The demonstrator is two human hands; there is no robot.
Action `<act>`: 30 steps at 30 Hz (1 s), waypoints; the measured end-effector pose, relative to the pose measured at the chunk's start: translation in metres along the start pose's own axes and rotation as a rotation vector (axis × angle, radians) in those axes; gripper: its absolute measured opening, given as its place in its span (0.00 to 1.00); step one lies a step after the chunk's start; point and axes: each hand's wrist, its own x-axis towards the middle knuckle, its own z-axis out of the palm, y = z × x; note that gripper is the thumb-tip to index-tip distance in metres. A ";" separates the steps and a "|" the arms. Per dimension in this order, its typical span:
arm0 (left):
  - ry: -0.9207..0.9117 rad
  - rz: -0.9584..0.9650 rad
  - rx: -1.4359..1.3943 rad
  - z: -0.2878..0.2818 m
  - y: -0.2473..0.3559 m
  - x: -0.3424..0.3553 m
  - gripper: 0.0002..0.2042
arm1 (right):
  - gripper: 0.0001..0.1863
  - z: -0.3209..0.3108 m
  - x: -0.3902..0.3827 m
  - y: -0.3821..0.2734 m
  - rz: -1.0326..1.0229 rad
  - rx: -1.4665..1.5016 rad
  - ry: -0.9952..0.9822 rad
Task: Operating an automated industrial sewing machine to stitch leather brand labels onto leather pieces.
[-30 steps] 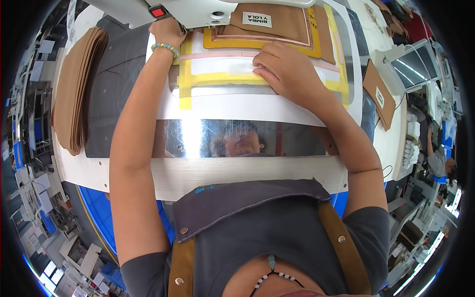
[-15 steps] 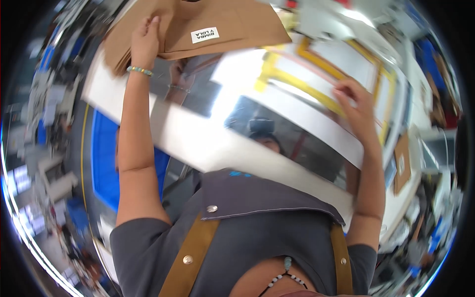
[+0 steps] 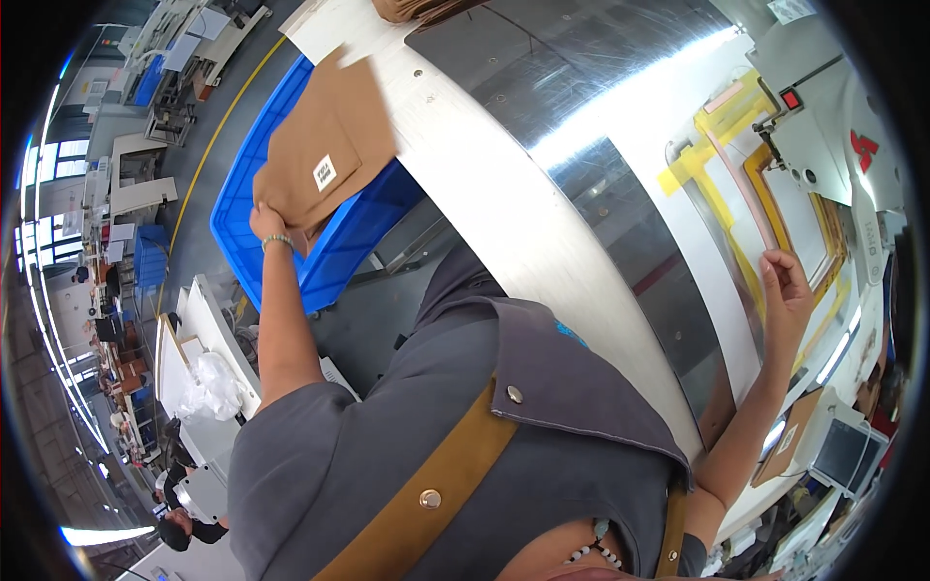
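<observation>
My left hand [image 3: 265, 222] grips the near corner of a brown, flat, bag-like fabric piece [image 3: 339, 121] with a small white label. The piece hangs over a deep blue plastic bin [image 3: 235, 208], tilted, its far part beside the white table edge. What lies inside the bin is mostly hidden by it. Over on the right, my right hand [image 3: 790, 290] is at the near side of a clear template with yellow tape [image 3: 722, 203] and a yellow-brown frame [image 3: 775, 194]. Its fingers are loosely bent, thumb apart, with nothing visible in them.
A white sewing machine head [image 3: 823, 116] stands over the template. The worktable [image 3: 513, 194] carries a shiny metal plate [image 3: 484, 68]; more brown pieces [image 3: 421, 8] lie at its far edge. A screen [image 3: 848, 455] is at right. Another person [image 3: 184, 513] is far left.
My left hand has carried the brown piece from above the table leftward to over the blue bin. My view has turned left. The right hand stays by the template.
</observation>
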 end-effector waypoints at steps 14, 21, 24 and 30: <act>-0.190 0.490 0.522 -0.010 0.049 -0.039 0.32 | 0.05 0.001 -0.001 -0.001 0.015 -0.046 -0.012; -0.684 0.901 0.826 0.043 0.070 -0.040 0.37 | 0.07 0.005 -0.002 -0.021 0.028 -0.097 0.015; -0.611 0.676 0.497 0.041 0.118 -0.036 0.28 | 0.08 -0.003 -0.001 -0.029 -0.022 -0.129 -0.008; -0.589 0.888 -0.428 0.068 0.307 -0.130 0.16 | 0.11 -0.050 0.020 -0.046 -0.002 -0.115 0.182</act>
